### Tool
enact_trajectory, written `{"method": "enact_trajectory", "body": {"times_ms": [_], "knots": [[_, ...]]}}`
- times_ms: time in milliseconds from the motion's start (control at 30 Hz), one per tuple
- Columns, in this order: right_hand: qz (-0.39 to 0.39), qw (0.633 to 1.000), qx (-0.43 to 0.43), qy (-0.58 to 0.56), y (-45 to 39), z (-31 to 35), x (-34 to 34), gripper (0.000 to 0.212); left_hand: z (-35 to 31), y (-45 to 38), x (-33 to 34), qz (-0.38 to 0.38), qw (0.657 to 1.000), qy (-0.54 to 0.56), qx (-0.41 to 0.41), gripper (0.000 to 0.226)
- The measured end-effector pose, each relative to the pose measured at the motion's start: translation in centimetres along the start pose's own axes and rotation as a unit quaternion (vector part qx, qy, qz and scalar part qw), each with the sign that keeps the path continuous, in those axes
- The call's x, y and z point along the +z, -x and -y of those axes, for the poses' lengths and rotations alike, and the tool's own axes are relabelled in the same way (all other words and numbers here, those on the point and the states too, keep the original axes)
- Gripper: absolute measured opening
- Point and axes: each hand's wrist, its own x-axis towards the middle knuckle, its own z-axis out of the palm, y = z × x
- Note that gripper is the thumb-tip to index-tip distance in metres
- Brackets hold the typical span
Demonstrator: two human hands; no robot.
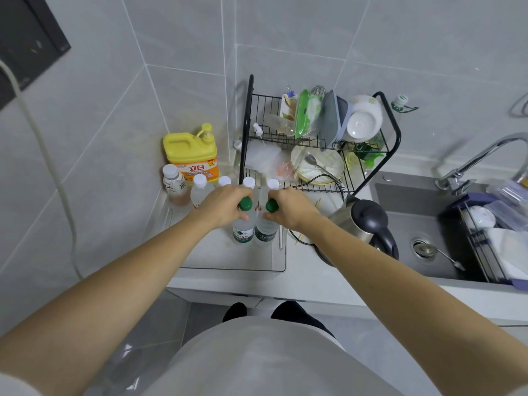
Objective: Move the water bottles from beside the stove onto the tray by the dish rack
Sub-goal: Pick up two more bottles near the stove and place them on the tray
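Note:
Two clear water bottles with green caps stand upright side by side on the clear tray (234, 264). My left hand (224, 205) grips the neck of the left green-capped bottle (243, 231). The neck of the right green-capped bottle (266, 232) is held by my right hand (291, 208). Behind my hands, several white-capped bottles (200, 187) stand in a row on the tray's far side. The black wire dish rack (320, 138) stands just behind and to the right.
A yellow detergent jug (191, 152) stands in the corner behind the bottles. A steel kettle (363, 221) with a black lid sits right of the tray, its cord trailing beside it. The sink (423, 232) and faucet (480, 161) lie further right.

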Motion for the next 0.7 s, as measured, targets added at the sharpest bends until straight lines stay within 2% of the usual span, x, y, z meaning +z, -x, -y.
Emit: {"method": "enact_trajectory", "body": {"times_ms": [700], "knots": [[0.007, 1.0, -0.009, -0.009, 0.55, -0.06, 0.45, 0.043, -0.64, 0.09, -0.68, 0.036, 0.998, -0.045, -0.02, 0.048]]}}
